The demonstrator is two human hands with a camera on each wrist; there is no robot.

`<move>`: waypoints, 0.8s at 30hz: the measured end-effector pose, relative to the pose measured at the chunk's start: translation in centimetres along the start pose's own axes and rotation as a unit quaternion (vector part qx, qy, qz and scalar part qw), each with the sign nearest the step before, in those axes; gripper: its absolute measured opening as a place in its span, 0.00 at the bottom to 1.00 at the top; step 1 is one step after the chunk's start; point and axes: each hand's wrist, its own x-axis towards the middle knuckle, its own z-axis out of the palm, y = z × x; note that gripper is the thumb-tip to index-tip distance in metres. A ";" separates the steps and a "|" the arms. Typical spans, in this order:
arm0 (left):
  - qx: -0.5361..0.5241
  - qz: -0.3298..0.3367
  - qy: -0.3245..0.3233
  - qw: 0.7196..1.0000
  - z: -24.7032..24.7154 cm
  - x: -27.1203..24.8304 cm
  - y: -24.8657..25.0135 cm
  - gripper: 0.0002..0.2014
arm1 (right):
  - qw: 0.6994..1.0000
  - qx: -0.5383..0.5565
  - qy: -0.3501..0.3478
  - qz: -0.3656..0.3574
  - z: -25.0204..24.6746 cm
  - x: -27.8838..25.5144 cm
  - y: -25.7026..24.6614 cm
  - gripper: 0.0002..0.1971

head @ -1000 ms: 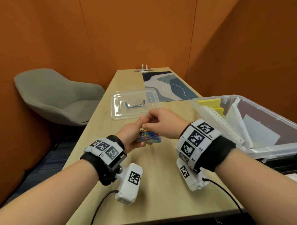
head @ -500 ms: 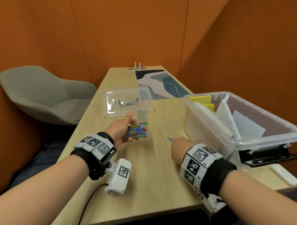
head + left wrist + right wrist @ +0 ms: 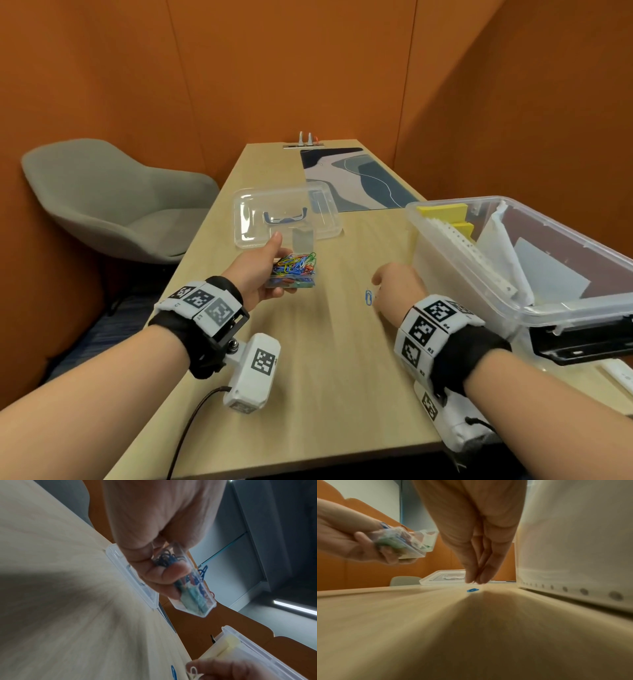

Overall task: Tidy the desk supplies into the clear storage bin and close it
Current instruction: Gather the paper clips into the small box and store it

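My left hand [image 3: 262, 274] grips a small clear box of coloured paper clips [image 3: 295, 274], lid flipped up, held above the desk; its fingers curl under the box [image 3: 193, 588]. My right hand [image 3: 394, 284] is down at the desk beside the clear storage bin [image 3: 455, 260], fingertips [image 3: 471, 577] bunched together just above the wood. A white paper clip [image 3: 193, 672] shows at those fingertips in the left wrist view. A blue paper clip [image 3: 368, 297] lies loose on the desk just left of that hand. The bin's clear lid [image 3: 287, 219] with a blue handle lies flat behind the box.
The bin holds yellow sticky notes [image 3: 442, 210] and white papers. A patterned desk mat [image 3: 356, 181] lies at the far end. A grey chair [image 3: 113, 202] stands left of the desk. A black object [image 3: 582, 342] sits under the bin's near corner.
My right hand left the clip box and dropped rightward to the desk by the blue clip. The left hand still holds the box, now with its lid up.
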 end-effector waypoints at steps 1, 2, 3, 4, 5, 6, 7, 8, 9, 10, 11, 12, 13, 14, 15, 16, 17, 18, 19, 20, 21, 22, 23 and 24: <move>0.001 0.000 -0.001 1.000 0.0 0.0 0.0 0.20 | 1.000 0.002 -0.011 0.006 0.1 0.3 -0.1 0.12; 0.003 -0.001 -0.003 1.000 0.1 -0.1 0.0 0.20 | 1.000 0.000 -0.023 0.010 0.3 0.8 0.0 0.09; 0.003 -0.002 -0.006 1.000 0.1 -0.1 0.0 0.21 | 0.999 -0.005 -0.031 0.012 0.4 1.2 0.0 0.07; 0.004 -0.002 -0.009 1.000 0.2 -0.2 0.0 0.21 | 0.999 -0.010 -0.037 0.015 0.6 1.5 0.0 0.08; 0.005 -0.003 -0.012 1.000 0.3 -0.2 0.0 0.21 | 0.999 -0.013 -0.039 0.015 0.7 1.8 -0.1 0.10; 0.005 -0.004 -0.015 1.000 0.4 -0.3 -0.1 0.21 | 0.999 -0.010 -0.038 0.015 0.8 2.1 -0.1 0.12; 0.005 -0.005 -0.017 1.000 0.4 -0.3 -0.1 0.21 | 0.999 -0.003 -0.035 0.016 0.9 2.3 -0.1 0.14; 0.006 -0.005 -0.018 1.000 0.4 -0.3 -0.2 0.21 | 0.999 0.002 -0.031 0.019 1.0 2.5 -0.2 0.14; 0.007 -0.005 -0.018 1.000 0.4 -0.3 -0.2 0.21 | 0.999 0.010 -0.029 0.023 1.1 2.6 -0.3 0.15; 0.009 -0.005 -0.018 1.000 0.4 -0.2 -0.2 0.21 | 0.999 0.016 -0.027 0.029 1.1 2.7 -0.4 0.15; 0.008 -0.006 -0.018 1.000 0.4 -0.1 -0.3 0.21 | 0.999 0.023 -0.025 0.037 1.1 2.9 -0.5 0.14; 0.006 -0.006 -0.018 1.000 0.3 -0.1 -0.3 0.21 | 0.998 0.031 -0.020 0.045 1.1 3.0 -0.6 0.13; 0.003 -0.007 -0.018 1.000 0.3 0.0 -0.3 0.22 | 0.998 0.038 -0.017 0.051 1.1 3.1 -0.8 0.12; 0.001 -0.008 -0.017 1.000 0.2 0.0 -0.3 0.22 | 0.997 0.043 -0.016 0.055 1.1 3.2 -1.0 0.10; 0.001 -0.009 -0.016 1.000 0.2 0.1 -0.2 0.21 | 0.997 0.044 -0.020 0.059 1.1 3.2 -1.2 0.10; 0.001 -0.010 -0.015 1.000 0.2 0.1 -0.2 0.21 | 0.997 0.044 -0.024 0.060 1.2 3.3 -1.4 0.11; 0.002 -0.009 -0.015 1.000 0.2 0.2 -0.2 0.21 | 0.997 0.042 -0.028 0.060 1.3 3.4 -1.5 0.13; 0.003 -0.008 -0.015 1.000 0.2 0.2 -0.2 0.21 | 0.997 0.041 -0.031 0.060 1.4 3.6 -1.6 0.14; 0.004 -0.007 -0.015 1.000 0.1 0.2 -0.2 0.22 | 0.997 0.042 -0.034 0.063 1.5 3.7 -1.6 0.14; 0.005 -0.006 -0.015 1.000 0.1 0.3 -0.2 0.22 | 0.997 0.044 -0.031 0.062 1.6 3.9 -1.6 0.13; 0.007 -0.006 -0.015 1.000 0.1 0.3 -0.2 0.22 | 0.997 0.045 -0.029 0.063 1.7 4.1 -1.6 0.12; 0.009 -0.006 -0.015 1.000 0.1 0.3 -0.3 0.22 | 0.997 0.049 -0.021 0.061 1.8 4.2 -1.6 0.09; 0.009 -0.007 -0.015 1.000 0.1 0.4 -0.4 0.23 | 0.997 0.048 -0.017 0.064 2.0 4.3 -1.6 0.05; 0.009 -0.007 -0.014 1.000 0.1 0.4 -0.4 0.23 | 0.997 0.043 -0.011 0.062 2.0 4.2 -1.6 0.01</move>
